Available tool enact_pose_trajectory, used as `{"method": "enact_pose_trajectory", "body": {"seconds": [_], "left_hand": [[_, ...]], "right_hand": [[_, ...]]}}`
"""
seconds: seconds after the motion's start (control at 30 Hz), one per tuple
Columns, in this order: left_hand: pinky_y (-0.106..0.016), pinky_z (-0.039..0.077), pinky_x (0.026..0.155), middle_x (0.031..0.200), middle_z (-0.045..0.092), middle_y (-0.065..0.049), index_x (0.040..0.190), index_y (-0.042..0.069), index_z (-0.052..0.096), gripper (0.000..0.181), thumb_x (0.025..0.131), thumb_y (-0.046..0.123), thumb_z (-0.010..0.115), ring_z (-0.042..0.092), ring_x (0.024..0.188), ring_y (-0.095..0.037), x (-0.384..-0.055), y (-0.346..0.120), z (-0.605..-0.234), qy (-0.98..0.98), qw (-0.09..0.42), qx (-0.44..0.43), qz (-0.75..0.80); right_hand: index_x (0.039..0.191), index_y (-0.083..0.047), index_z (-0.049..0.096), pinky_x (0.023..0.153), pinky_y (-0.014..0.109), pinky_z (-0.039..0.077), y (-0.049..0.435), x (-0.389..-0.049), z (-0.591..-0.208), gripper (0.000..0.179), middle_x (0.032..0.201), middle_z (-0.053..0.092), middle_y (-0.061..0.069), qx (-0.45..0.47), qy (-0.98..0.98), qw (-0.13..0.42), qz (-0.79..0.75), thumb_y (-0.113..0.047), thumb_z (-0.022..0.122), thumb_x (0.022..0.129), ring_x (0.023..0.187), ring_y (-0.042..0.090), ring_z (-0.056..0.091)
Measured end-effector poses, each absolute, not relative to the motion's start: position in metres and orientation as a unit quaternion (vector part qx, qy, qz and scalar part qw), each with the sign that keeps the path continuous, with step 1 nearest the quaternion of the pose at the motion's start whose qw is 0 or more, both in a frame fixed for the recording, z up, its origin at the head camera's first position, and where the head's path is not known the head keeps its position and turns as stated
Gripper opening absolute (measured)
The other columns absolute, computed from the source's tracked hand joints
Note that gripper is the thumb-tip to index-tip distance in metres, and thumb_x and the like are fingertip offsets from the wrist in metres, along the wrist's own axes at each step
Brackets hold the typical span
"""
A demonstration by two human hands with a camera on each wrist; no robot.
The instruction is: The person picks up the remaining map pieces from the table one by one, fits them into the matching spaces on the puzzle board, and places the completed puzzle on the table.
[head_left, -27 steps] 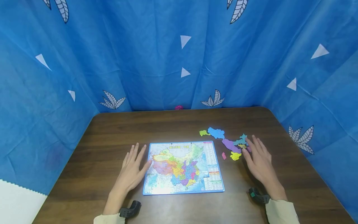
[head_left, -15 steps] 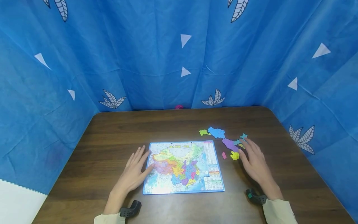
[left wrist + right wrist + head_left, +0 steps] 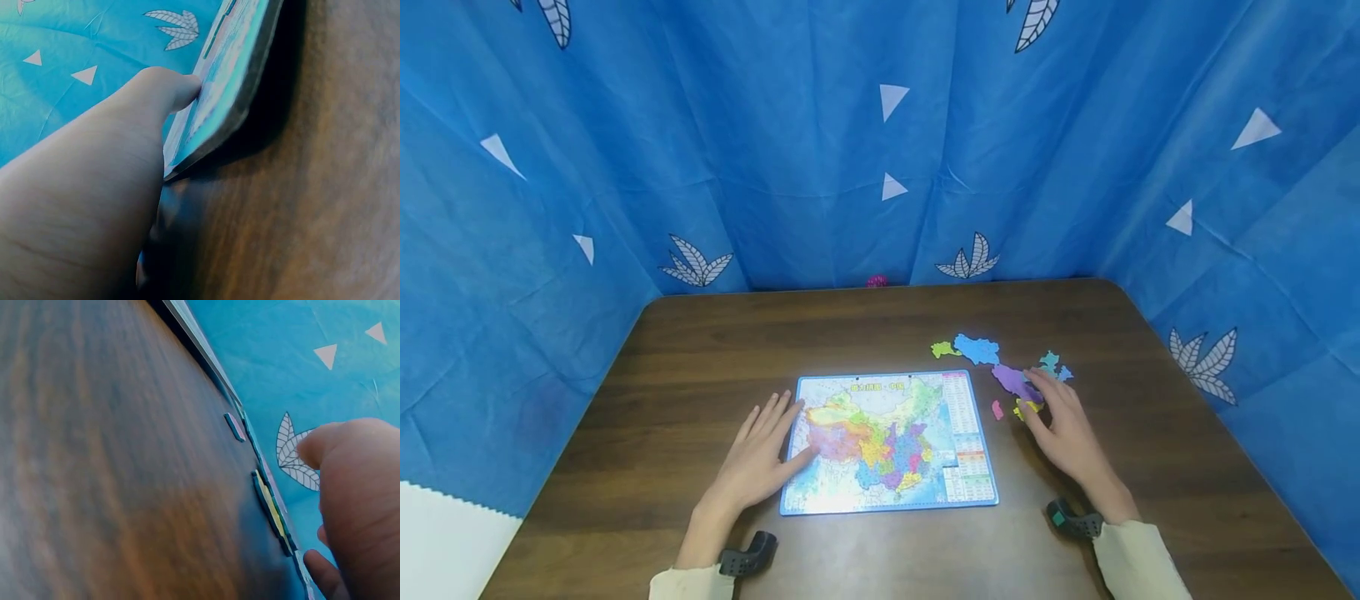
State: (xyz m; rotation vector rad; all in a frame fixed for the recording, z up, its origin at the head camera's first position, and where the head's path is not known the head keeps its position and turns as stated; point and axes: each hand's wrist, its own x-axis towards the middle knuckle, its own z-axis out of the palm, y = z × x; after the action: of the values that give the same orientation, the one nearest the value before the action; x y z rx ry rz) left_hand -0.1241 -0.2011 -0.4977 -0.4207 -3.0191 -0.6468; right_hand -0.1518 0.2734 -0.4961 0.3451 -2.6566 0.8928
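A flat map board (image 3: 898, 500) with a blue rim lies on the table. My left hand (image 3: 752, 462) rests at its left edge, fingers spread, and the thumb (image 3: 181, 90) touches the board's face. My right hand (image 3: 1067, 437) reaches over the loose map puzzle pieces with its fingers slightly bent and nothing gripped. Its fingertips overlap a purple piece (image 3: 1009, 379) and a yellow piece (image 3: 1019, 411), partly hiding both. In the right wrist view the thumb (image 3: 356, 456) stands above the yellow piece (image 3: 270, 509), apart from it.
Left of the yellow piece lies a small pink piece (image 3: 997, 410). Farther back are a blue piece (image 3: 977, 349) and a green one (image 3: 943, 349). A teal piece (image 3: 1049, 360) and a small blue piece (image 3: 1065, 374) lie beyond the right hand. Blue curtain (image 3: 820, 167) surrounds the table (image 3: 715, 333).
My right hand has moved left from the teal piece to over the purple and yellow pieces, uncovering the small blue piece. My left hand has slid slightly farther onto the board's left edge.
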Motion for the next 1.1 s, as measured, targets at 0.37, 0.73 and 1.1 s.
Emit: {"method": "enact_pose_trajectory", "body": {"seconds": [0.37,0.73,1.1], "left_hand": [[-0.060,0.010,0.127,0.169,0.026,-0.018,0.158,0.008,0.040,0.088,0.093,0.063,0.062,0.019,0.158,-0.039,-0.1256,-0.2010,-0.4968,-0.968,0.010,-0.131,-0.214],[-0.060,0.011,0.127,0.169,0.026,-0.016,0.159,0.009,0.040,0.090,0.092,0.066,0.061,0.020,0.158,-0.039,-0.1249,-0.2007,-0.4960,-0.969,0.005,-0.126,-0.215],[-0.059,0.009,0.127,0.170,0.025,-0.016,0.159,0.010,0.039,0.088,0.093,0.063,0.062,0.018,0.158,-0.038,-0.1263,-0.2011,-0.4963,-0.967,0.001,-0.131,-0.218]], "right_hand": [[0.144,0.002,0.053,0.118,0.074,0.018,0.2722,-0.1505,-0.5000,0.058,0.150,0.048,0.028,0.138,-0.928,0.141,0.316,-0.009,0.076,0.091,0.141,0.052,0.040],[0.142,0.001,0.055,0.116,0.074,0.024,0.2718,-0.1490,-0.4981,0.057,0.148,0.050,0.027,0.128,-0.931,0.134,0.314,-0.008,0.077,0.090,0.139,0.051,0.043],[0.138,-0.001,0.059,0.105,0.072,0.041,0.2721,-0.1522,-0.4938,0.055,0.145,0.055,0.026,0.076,-0.931,0.162,0.317,-0.006,0.079,0.087,0.132,0.049,0.049]]}}
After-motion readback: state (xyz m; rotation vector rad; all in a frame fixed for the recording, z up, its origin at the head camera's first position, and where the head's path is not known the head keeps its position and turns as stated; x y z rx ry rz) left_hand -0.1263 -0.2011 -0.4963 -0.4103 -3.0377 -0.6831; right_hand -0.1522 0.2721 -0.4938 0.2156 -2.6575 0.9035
